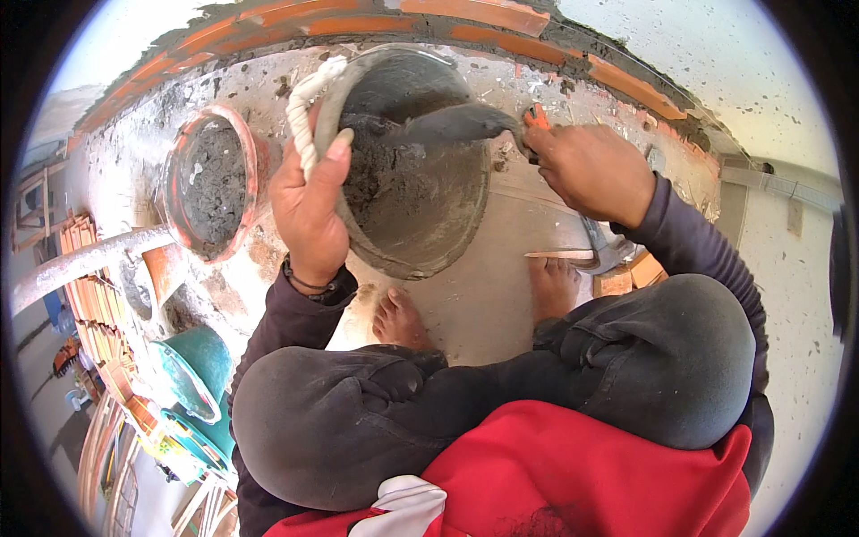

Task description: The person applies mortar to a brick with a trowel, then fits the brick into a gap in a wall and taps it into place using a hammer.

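Observation:
A mortar-smeared bucket [429, 228] tilts in front of me, its mouth turned my way, with grey mortar [360, 183] low inside. My left hand [309, 210] grips its left rim, thumb over the edge and the other fingers partly hidden. Beside that hand, a thick white rope handle [299, 112] arches from the rim. My right hand [595, 170] is closed around the orange-ended handle of a trowel [452, 123]. The trowel's grey-coated blade reaches leftward into the bucket's mouth. A second, orange-rimmed bucket [250, 166] full of mortar stands to the left.
Along the far side runs a low course of orange bricks [488, 12] with wet mortar. A hammer-like tool [598, 243] and brick pieces [631, 274] lie by my right foot. Left are a pale pole [89, 268], stacked bricks [89, 291] and a green bucket [210, 362].

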Tool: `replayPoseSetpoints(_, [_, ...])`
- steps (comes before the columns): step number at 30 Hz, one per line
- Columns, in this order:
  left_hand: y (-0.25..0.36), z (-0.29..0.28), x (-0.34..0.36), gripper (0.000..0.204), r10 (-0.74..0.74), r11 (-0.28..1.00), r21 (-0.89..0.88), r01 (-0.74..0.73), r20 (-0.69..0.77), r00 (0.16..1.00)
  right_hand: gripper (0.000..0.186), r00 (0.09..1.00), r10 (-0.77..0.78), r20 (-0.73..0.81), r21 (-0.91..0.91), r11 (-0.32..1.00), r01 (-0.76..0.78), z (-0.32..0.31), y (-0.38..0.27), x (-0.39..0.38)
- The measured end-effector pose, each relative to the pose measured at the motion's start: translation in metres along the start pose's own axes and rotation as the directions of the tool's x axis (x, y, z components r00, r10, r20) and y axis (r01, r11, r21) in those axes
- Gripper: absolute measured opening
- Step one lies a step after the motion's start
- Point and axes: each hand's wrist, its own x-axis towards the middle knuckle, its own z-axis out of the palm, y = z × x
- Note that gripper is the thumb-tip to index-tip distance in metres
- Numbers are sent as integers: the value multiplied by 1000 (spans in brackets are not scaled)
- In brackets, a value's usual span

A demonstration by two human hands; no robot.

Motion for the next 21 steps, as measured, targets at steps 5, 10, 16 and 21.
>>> replayPoseSetpoints(5, [0, 5, -3, 45, -1, 999, 35, -1, 60, 998, 14, 982, -161, -100, -109, 983, 150, 12, -24, 24])
replayPoseSetpoints(10, [1, 0, -7, 45, -6, 999, 36, 4, 77, 997, 15, 978, -202, 60, -26, 979, 204, 8, -32, 12])
replayPoseSetpoints(16, [4, 2, -4, 46, 25, 999, 36, -28, 87, 996, 27, 961, -214, 177, 159, 969, 187, 7, -28, 26])
replayPoseSetpoints(21, [0, 0, -4, 46, 20, 1000, 16, -21, 80, 997, 28, 977, -117, 176, -53, 990, 128, -13, -15, 40])
